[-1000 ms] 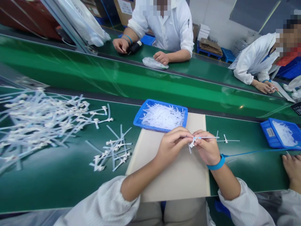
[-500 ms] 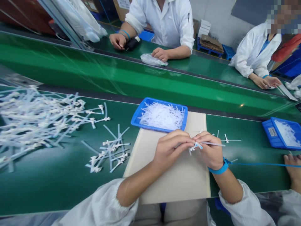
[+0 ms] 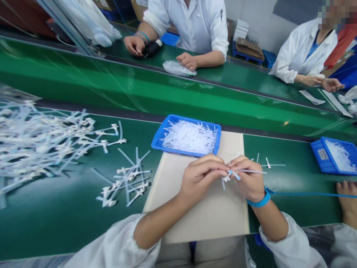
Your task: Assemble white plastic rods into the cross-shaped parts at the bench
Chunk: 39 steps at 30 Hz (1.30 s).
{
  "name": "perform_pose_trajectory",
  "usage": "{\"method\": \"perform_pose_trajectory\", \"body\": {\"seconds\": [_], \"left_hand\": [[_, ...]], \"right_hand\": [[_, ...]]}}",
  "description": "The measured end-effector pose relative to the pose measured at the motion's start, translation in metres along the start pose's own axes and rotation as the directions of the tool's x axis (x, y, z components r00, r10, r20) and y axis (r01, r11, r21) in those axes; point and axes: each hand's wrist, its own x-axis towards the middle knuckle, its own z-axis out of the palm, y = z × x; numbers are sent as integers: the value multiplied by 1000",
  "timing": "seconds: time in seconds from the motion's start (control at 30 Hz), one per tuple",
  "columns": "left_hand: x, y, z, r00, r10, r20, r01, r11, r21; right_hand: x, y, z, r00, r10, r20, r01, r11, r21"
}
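My left hand (image 3: 201, 175) and my right hand (image 3: 249, 178) meet over the beige board, fingertips pinched together. Between them is a small white plastic connector (image 3: 228, 176) with short pieces of clear tubing and a bluish tip. A longer thin clear tube (image 3: 253, 171) sticks out to the right across my right fingers. Which finger grips which piece is partly hidden. A blue wristband (image 3: 259, 201) with a cord circles my right wrist. Just beyond my hands stands a blue tray (image 3: 156, 143) full of short white tube pieces (image 3: 189, 137).
Left on the green bench lie a large heap of tubed connectors (image 3: 50, 137) and a smaller pile (image 3: 126, 180). Another connector (image 3: 268, 163) lies right of the beige board (image 3: 206, 219). A second blue tray (image 3: 320, 156) and a neighbour's hand (image 3: 348, 201) are at far right. Co-workers sit opposite.
My hands keep nearly the same pinch; the connector between them has turned slightly. The view has shifted a little. The far-right co-worker's hands have moved, and a white strip lies before them.
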Motion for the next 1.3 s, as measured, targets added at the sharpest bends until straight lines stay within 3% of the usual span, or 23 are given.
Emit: {"method": "perform_pose_trajectory", "body": {"seconds": [0.3, 0.43, 0.67, 0.87, 0.93, 1.3], "left_hand": [[0, 3, -2, 989, 147, -1, -145, 981, 132], [-1, 2, -1, 990, 140, -8, -137, 980, 144], [2, -2, -2, 1000, 18, 12, -19, 995, 93], [6, -8, 2, 973, -232, -1, 232, 973, -13], [7, -9, 3, 967, -253, 0, 253, 967, -42], [7, -7, -8, 996, 44, 73, -54, 989, 135]], "right_hand": [[0, -7, 1, 998, -54, -12, 52, 993, -104], [-5, -1, 0, 999, -38, -21, 37, 997, -71], [-4, 9, 3, 996, 48, -71, -46, 998, 35], [4, 8, 8, 975, 178, -133, -165, 981, 102], [5, 8, 9, 969, 188, -160, -174, 980, 99], [0, 8, 4, 982, 146, -117, -144, 989, 27]]}}
